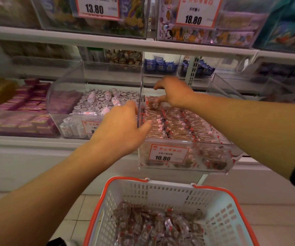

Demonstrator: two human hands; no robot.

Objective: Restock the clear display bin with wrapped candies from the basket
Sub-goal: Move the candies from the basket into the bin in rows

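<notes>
Far left on the shelf sit pink and purple boxes [31,96], and just beside them a clear bin of silver-foiled sweets [97,100], its price card half hidden behind the person's wrist. Now the left hand [123,126]: it grips the upright clear side wall of the display bin [184,162], fingers curled over the edge and thumb lying inside against the packed rows. Inside that bin, brown wrapped candies [176,125] with red-and-white ends lie in tidy rows, filling most of the tray, and more show through the front panel around the price card [168,154] reading 10.80. Over to the right hand [175,93], reaching deep toward the back left corner of the bin, thumb and fingers pinching a single candy [154,104] just above the stacked rows. Down below, in front of the shelf, the white basket [219,215] with orange rim holds a loose heap of the same wrapped sweets on its floor.
</notes>
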